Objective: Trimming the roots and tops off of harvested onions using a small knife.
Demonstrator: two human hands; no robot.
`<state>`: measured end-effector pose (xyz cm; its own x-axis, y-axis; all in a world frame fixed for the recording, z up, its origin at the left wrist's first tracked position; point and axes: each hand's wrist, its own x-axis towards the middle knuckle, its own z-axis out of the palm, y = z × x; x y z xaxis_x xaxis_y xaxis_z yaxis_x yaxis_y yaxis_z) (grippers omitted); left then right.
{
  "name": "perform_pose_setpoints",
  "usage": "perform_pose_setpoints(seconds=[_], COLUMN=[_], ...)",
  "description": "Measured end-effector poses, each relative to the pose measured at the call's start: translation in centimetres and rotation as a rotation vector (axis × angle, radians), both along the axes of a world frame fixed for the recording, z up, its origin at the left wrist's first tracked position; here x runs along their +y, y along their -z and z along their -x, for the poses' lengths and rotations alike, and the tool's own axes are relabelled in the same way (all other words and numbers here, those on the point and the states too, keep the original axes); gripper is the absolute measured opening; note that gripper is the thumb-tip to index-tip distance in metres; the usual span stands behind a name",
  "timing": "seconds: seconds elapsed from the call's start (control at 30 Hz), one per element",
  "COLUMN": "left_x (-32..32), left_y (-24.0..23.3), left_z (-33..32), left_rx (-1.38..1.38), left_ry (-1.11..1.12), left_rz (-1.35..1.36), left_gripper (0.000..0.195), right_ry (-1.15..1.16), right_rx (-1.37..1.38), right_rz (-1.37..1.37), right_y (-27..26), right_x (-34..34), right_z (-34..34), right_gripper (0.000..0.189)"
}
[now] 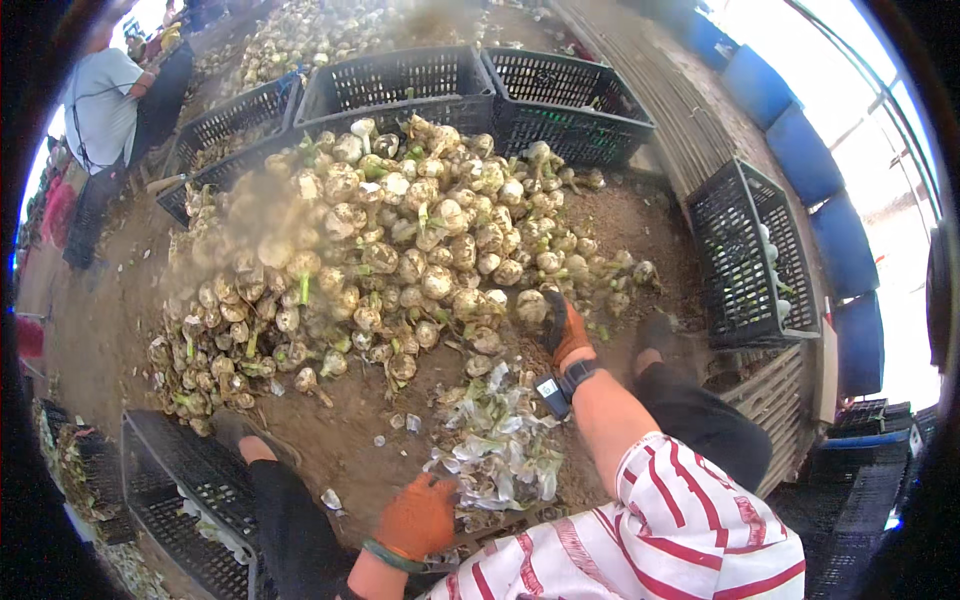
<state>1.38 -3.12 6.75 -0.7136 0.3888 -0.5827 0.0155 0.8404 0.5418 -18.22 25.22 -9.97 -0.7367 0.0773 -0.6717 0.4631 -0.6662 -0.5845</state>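
A large heap of garlic bulbs (435,281), soil-stained and with stem stubs, lies on the dirt floor before me. At its right front edge my right hand (566,328), in an orange and dark glove, reaches to a single garlic bulb (532,307); the fingers touch its right side, and whether they grip it is hidden. My left hand (420,517), in an orange glove, hangs low near my lap, its fingers partly curled and mostly hidden from above. Between the two hands is a pile of peeled white garlic skins (499,442).
Black plastic crates (394,105) stand behind the heap. One crate (750,255) at right and another (187,502) at lower left hold pale bulbs. A person (105,105) sits at upper left. My feet flank the skins; blue panels (802,161) line the right side.
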Motion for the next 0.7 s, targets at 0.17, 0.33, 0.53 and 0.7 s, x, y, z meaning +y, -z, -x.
perform_pose_setpoints(seconds=[0.17,0.33,0.53,0.7], left_x=[0.8,2.1,3.2,3.7], left_y=[1.0,1.7,-3.2,-3.6], left_z=[0.4,3.3,5.1,4.6], left_rx=[0.330,0.293,0.160,0.144], left_ry=[-0.112,-0.235,-0.364,-0.280], left_rz=[-0.158,-0.318,-0.632,-0.843], left_gripper=[0.033,0.034,0.033,0.030], right_ry=[0.021,-0.686,-0.817,-1.037], right_rx=[0.226,0.667,0.639,1.009], right_rz=[0.435,-0.603,-0.795,-1.546], right_y=[-7.3,-10.1,-20.7,-24.7], right_x=[-2.2,-1.3,-3.5,-3.4], right_z=[-4.2,-8.3,-11.2,-13.5], right_gripper=[0.036,0.040,0.067,0.062])
